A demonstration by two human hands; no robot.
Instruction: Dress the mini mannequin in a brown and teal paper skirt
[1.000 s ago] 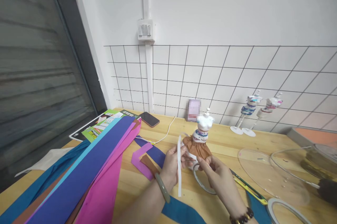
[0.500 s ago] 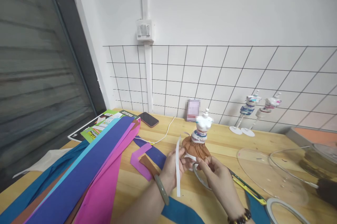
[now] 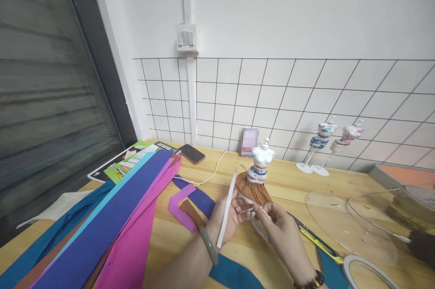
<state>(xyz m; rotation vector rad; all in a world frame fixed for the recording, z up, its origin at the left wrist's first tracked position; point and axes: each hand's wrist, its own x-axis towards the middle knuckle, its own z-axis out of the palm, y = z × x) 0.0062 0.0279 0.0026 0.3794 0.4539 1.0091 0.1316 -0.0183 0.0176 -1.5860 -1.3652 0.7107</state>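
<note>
A small white dress form (image 3: 263,157) stands on the table in a gathered brown fabric skirt (image 3: 254,190), with coloured bands at its waist. Just left of the skirt, my left hand (image 3: 226,219) is closed with curled fingers around a narrow white strip (image 3: 227,212), which slants upright across the palm. At the skirt's lower edge my right hand (image 3: 277,221) pinches another thin white strip (image 3: 249,199) that stretches toward my left fingers. Below the right fingers curves a pale band (image 3: 260,230), partly hidden by that hand; I cannot tell whether it joins the strip.
Long coloured fabric strips (image 3: 112,216) cover the left side. Behind are a phone (image 3: 192,154) and a white cable (image 3: 217,166). A yellow cutter (image 3: 321,244), a tape roll (image 3: 369,271) and a clear disc (image 3: 350,225) lie right. Two more dress forms (image 3: 319,142) stand against the wall.
The upright white strip now leans, its lower end shifted left. The strip pinched by my right hand shows more clearly along the skirt's edge, and the skirt's left side has drawn in.
</note>
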